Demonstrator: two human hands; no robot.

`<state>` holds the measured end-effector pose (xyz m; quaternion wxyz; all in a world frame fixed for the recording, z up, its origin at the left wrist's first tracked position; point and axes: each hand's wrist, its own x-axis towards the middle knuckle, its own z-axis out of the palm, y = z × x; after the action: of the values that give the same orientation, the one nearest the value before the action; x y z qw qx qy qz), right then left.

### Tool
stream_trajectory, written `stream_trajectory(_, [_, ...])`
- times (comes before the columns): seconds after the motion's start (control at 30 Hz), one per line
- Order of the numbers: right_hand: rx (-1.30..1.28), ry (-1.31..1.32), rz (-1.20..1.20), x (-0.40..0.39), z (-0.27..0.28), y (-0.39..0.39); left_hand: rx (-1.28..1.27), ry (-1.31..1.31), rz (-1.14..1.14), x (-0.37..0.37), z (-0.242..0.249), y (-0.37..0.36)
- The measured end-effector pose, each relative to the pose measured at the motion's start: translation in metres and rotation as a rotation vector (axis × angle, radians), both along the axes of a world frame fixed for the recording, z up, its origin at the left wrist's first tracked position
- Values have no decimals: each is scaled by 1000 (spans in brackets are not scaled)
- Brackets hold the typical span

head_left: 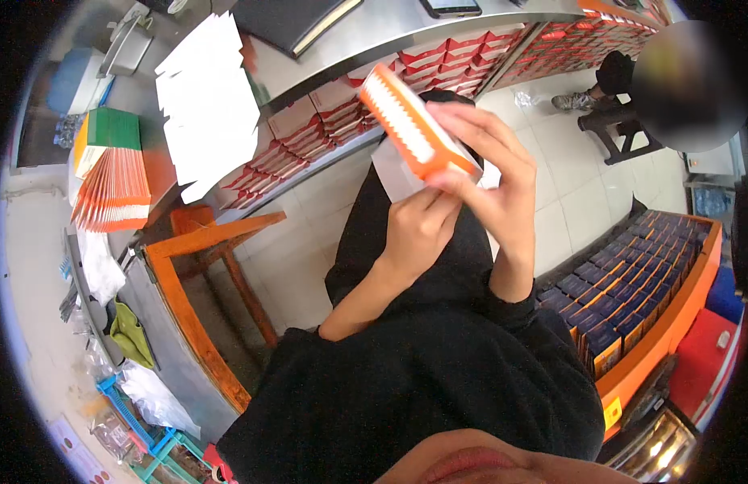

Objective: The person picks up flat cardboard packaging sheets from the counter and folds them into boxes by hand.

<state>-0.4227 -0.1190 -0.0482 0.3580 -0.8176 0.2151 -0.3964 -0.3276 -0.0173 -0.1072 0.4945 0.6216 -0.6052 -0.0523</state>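
Note:
An orange and white carton (pixel 406 121) is held tilted in front of my body. My right hand (pixel 499 165) grips its lower right end, with the thumb on the near side and the fingers over the far side. My left hand (pixel 422 230) is closed just below that end, its fingertips at the carton's lower edge and near my right thumb. Something whitish and flat (pixel 394 171) shows under the carton; whether it is a flap or a separate sheet, I cannot tell.
White sheets or flat cartons (pixel 208 105) and a fanned orange stack (pixel 116 198) lie on the metal counter at left. An orange-framed tray (pixel 705 266) of dark boxes stands at right. Another person's shoe (pixel 574 102) is near a black stool (pixel 620 133). A wooden frame (pixel 188 306) is at left.

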Motion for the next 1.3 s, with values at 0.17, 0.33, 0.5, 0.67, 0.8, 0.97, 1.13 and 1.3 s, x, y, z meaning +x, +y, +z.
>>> stream_trajectory(0.17, [37,2,124,9,1,-3,1,-162,-51,6,-19,3])
stream_trajectory(0.33, [325,-1,114,16,-23,-1,172,-182,-91,2,-15,4])
stream_trajectory(0.5, [683,-179,-343,11,-62,-8,236,208,-189,17,20,14])
stream_trajectory(0.67, [732,-196,-283,-5,-55,3,48,313,45,56,49,6])
stream_trajectory(0.8, [738,-338,-271,8,-49,28,184,941,-176,56,22,-14])
stream_trajectory(0.97, [497,-397,-157,4,-38,40,24,918,-20,33,12,-8])
stream_trajectory(1.13, [661,40,-121,12,-25,39,-183,1065,385,33,17,-16])
stream_trajectory(1.3, [591,70,-232,10,-53,52,201,703,101,71,16,-1])
